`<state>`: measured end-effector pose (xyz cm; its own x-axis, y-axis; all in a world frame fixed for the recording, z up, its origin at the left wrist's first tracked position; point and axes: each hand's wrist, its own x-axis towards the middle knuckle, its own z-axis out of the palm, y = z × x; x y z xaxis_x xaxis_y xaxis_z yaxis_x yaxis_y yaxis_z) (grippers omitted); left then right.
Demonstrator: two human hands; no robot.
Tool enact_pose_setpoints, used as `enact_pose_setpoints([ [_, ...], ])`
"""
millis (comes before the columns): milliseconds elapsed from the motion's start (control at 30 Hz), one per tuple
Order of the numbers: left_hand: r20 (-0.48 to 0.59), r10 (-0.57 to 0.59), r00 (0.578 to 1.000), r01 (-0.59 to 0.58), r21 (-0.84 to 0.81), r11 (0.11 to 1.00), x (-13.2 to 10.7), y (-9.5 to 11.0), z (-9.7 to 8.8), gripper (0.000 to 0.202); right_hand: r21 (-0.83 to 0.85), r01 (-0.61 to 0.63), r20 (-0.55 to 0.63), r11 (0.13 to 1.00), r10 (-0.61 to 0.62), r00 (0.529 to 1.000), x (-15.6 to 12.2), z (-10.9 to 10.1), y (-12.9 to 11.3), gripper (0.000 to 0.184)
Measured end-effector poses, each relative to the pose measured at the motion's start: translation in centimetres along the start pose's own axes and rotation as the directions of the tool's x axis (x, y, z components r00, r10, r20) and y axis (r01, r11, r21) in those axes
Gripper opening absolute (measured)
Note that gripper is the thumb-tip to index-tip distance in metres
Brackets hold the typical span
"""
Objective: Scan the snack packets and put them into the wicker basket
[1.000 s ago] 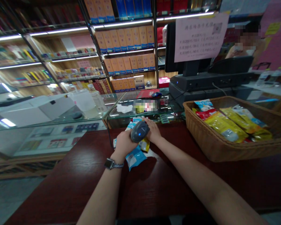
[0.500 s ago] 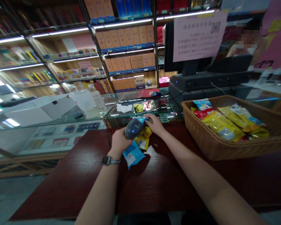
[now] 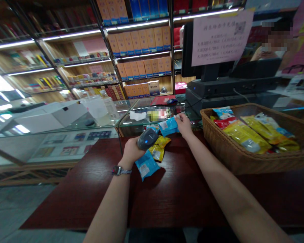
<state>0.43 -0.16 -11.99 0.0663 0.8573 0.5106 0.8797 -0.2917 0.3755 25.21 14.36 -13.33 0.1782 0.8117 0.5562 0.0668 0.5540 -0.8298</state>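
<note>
"What changed at the counter?"

"The right hand [image 3: 183,125], fingers pinched, has now lifted a small blue snack packet [image 3: 169,126] away from the scanner, near the glass display case [image 3: 152,130]."

"And the left hand [image 3: 131,152]?"

"Closed around a grey handheld barcode scanner [image 3: 147,139], just beside yellow snack packets [image 3: 157,152] and a second blue snack packet [image 3: 147,165] on the dark wood counter [image 3: 179,202]."
</note>
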Motion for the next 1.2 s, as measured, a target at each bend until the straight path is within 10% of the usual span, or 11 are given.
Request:
enact_pose_setpoints([
  [1200,0.055,0.082,0.995,-0.065,-0.26,0.964,-0.2,0.2,0.4,0.034,-0.179,0.117,0.033,0.977,-0.113,0.993,0.0,-1.2,-3.0,0.024],
])
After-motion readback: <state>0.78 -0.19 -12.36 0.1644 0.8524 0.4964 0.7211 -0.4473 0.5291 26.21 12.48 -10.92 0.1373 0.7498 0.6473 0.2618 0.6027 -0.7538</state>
